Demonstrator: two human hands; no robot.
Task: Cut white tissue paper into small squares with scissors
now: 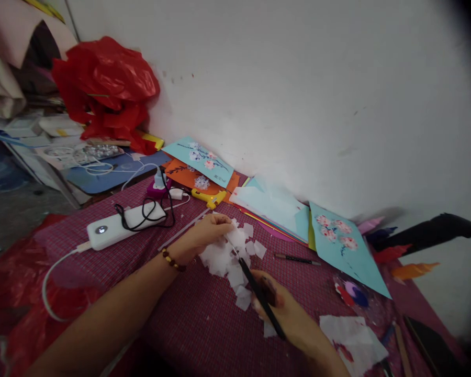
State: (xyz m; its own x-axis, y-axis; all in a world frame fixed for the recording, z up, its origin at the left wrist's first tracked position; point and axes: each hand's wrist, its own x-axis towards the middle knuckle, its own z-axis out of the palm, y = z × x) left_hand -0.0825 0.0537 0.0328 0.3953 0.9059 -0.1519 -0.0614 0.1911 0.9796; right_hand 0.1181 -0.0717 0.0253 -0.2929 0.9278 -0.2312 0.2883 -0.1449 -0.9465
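Small, thin white paper squares [215,260] lie in a loose pile on the checked tablecloth. Over the pile's upper edge is my left hand [210,230], wearing a beaded bracelet [173,260]. Its thumb and fingers are pinched together, and whatever is between them blends into the white paper. My right hand [272,296] is closed round a slim black-handled tool [259,296] with a pale, narrow front end. That tool slants up to the left, its tip close to my left fingertips. The tip's exact shape is too small to tell.
Left stands a white power bank [125,226] with cables; behind are a yellow glue gun [209,199] and a blue blossom picture [200,159]. Rightward lie a dark pen [297,259], another blossom picture [347,246] and red-stained white paper [351,340]. A wall [298,104] rises behind.
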